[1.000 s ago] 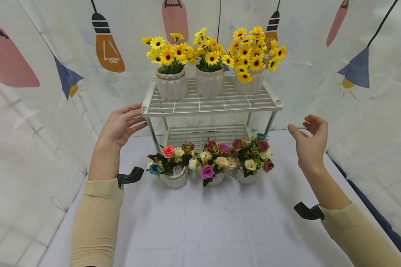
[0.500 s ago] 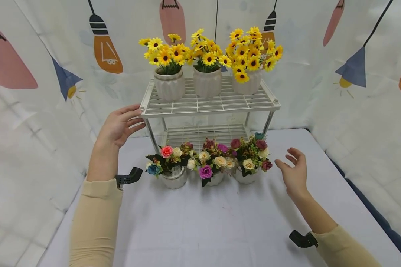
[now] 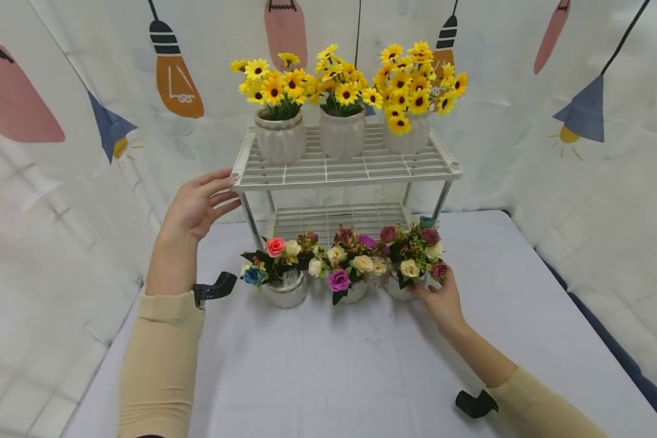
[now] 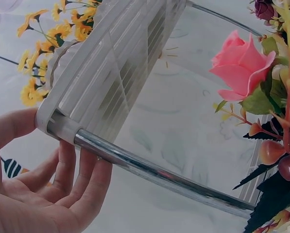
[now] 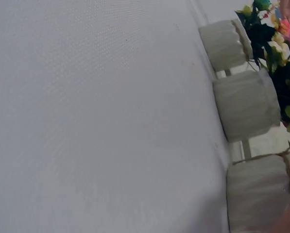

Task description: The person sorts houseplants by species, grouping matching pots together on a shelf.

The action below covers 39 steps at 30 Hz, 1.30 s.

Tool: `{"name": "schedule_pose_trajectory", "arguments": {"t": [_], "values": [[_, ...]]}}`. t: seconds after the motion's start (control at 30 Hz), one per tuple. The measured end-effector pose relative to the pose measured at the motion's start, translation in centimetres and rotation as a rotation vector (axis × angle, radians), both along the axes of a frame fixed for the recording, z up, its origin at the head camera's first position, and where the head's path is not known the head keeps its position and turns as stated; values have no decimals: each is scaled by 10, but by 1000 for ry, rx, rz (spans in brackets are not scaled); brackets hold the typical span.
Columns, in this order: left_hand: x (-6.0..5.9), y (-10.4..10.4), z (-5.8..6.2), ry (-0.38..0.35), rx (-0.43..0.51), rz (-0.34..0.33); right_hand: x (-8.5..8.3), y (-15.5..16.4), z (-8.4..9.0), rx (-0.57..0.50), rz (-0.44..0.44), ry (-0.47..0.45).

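My left hand (image 3: 194,204) grips the front left corner of a white two-tier wire rack (image 3: 350,182). In the left wrist view, its fingertips touch the top of the chrome post (image 4: 159,174). On the right, my right hand (image 3: 443,307) holds the rightmost rose pot (image 3: 397,291), thumb at the front and fingers around the right side, partly hidden by blooms. That white pot (image 5: 256,194) stands at the lower right in the right wrist view. Beside it are a middle rose pot (image 3: 354,294) and a left rose pot (image 3: 287,295), in a row before the rack.
Three white pots of yellow sunflowers, left (image 3: 281,141), middle (image 3: 342,137) and right (image 3: 407,137), stand on the upper shelf. The lower shelf (image 3: 328,220) sits behind the roses. A white cloth covers the table (image 3: 350,371), and a printed curtain (image 3: 514,109) hangs behind.
My right hand has come down and left from beside the rack to the rightmost rose pot and taken hold of it. My left hand stays at the rack's corner.
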State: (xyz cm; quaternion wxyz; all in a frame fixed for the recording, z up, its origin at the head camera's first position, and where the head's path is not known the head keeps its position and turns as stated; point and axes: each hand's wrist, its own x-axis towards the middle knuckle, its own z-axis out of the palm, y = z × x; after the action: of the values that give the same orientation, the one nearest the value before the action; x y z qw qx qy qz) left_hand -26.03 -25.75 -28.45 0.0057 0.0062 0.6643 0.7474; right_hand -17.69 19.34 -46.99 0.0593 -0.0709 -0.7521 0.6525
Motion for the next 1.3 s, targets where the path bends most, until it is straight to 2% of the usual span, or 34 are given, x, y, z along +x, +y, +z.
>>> {"name": "schedule_pose_trajectory", "arguments": {"t": [0.13,0.27,0.5,0.9,1.1,1.3], "values": [[0,1,0,-6,4,-1,-5,-7,-8,-56,1,61],[0,2,-1,-3,6,-2,-8,-12,-12,-69,-19,91],[0,3,0,7,3,-3,-7,-17,-17,-37,-57,82],[0,3,0,14,-5,9,-7,-16,-23,16,-25,69],[-1,2,0,14,0,9,-8,-14,-27,41,-57,110],[0,1,0,6,3,7,-3,-14,-25,80,-102,78]]}}
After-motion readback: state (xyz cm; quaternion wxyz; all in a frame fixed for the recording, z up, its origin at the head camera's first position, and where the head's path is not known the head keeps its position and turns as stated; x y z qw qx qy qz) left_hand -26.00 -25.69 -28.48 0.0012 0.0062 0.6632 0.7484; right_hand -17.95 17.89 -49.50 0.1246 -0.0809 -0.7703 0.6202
